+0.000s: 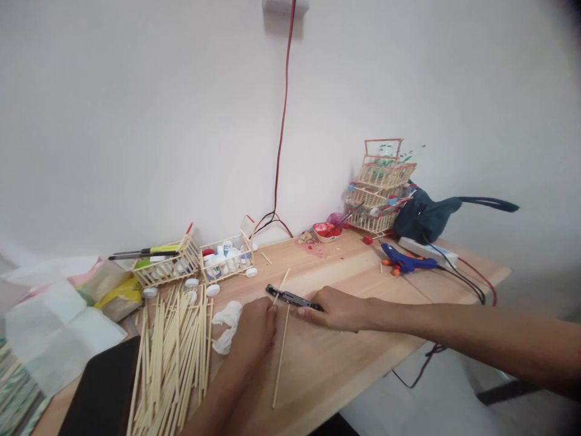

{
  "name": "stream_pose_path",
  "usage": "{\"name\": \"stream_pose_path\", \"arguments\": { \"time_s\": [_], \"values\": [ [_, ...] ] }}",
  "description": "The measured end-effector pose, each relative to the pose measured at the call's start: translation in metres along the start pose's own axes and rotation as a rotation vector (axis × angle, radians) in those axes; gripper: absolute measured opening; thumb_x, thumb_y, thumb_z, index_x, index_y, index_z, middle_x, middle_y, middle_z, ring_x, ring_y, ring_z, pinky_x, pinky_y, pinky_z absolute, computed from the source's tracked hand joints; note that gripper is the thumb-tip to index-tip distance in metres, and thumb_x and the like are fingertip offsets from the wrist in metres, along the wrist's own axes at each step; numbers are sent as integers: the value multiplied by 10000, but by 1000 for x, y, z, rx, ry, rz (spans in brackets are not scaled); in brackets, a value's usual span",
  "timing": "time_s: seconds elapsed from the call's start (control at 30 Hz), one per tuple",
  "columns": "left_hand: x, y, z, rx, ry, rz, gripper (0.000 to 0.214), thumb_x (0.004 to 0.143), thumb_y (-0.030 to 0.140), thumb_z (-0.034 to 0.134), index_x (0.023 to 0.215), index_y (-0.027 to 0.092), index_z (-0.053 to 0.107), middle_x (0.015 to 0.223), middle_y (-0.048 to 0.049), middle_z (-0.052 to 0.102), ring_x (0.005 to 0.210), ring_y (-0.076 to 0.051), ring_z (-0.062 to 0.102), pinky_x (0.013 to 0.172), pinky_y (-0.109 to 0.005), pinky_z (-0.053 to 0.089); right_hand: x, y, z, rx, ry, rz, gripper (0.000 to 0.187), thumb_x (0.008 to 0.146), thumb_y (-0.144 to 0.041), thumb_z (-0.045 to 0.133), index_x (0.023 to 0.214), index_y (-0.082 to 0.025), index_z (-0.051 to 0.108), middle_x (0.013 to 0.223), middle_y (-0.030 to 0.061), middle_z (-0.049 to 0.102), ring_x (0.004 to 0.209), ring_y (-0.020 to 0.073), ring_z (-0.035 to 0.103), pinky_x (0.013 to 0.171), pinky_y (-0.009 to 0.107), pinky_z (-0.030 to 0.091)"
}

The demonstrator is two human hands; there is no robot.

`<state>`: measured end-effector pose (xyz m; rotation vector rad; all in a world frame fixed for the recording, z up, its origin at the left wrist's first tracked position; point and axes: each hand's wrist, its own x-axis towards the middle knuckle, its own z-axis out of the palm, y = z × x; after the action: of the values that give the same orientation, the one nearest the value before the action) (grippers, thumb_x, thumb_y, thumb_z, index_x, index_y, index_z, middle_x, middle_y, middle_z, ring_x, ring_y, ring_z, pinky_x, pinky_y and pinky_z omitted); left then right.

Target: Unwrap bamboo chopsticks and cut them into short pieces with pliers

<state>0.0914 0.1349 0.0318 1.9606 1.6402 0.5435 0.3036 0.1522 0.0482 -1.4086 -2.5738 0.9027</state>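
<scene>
My right hand [341, 309] is closed around a dark pliers-like tool [294, 298], whose head points left towards my other hand. A thin wooden stick [284, 278] passes at the tool's head. Its lower end runs to the fingers of my left hand [255, 330], which are closed on it over the table. Below the tool, a second wooden stick [281, 360] lies on the tabletop between my hands. Crumpled white tissue [228, 324] sits just left of my left hand. The tool's jaws are too small to make out.
Many loose sticks [170, 369] lie at left beside a black flat object [102, 393]. Stick-built carts [229, 260] with white caps stand behind. Farther right are a red paint dish [325, 232], tiered stick baskets [379, 194], a blue glue gun [403, 259] and a power strip [429, 250].
</scene>
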Motion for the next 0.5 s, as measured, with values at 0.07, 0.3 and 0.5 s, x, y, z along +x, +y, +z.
{"name": "stream_pose_path", "arguments": {
  "time_s": [0.07,0.3,0.5],
  "values": [
    [0,0,0,-4,4,-4,341,894,148,373,585,185,512,552,-16,566,546,-142,550,588,-255,348,0,0,0,1,1,3,613,907,-673,309,705,-141,536,587,9,475,533,107,425,512,234,309],
    [0,1,0,-12,8,-17,331,900,165,383,597,185,516,549,-13,571,521,-134,551,571,-250,353,-1,-3,0,-9,27,30,638,887,-692,337,709,-129,577,586,20,493,548,118,438,528,239,309],
    [-1,3,-1,-55,-29,-27,331,894,161,358,589,192,484,502,3,542,467,-126,528,543,-243,354,-2,-6,-1,-32,28,35,636,892,-685,333,703,-128,575,601,30,505,550,119,447,530,238,311]
  ]
}}
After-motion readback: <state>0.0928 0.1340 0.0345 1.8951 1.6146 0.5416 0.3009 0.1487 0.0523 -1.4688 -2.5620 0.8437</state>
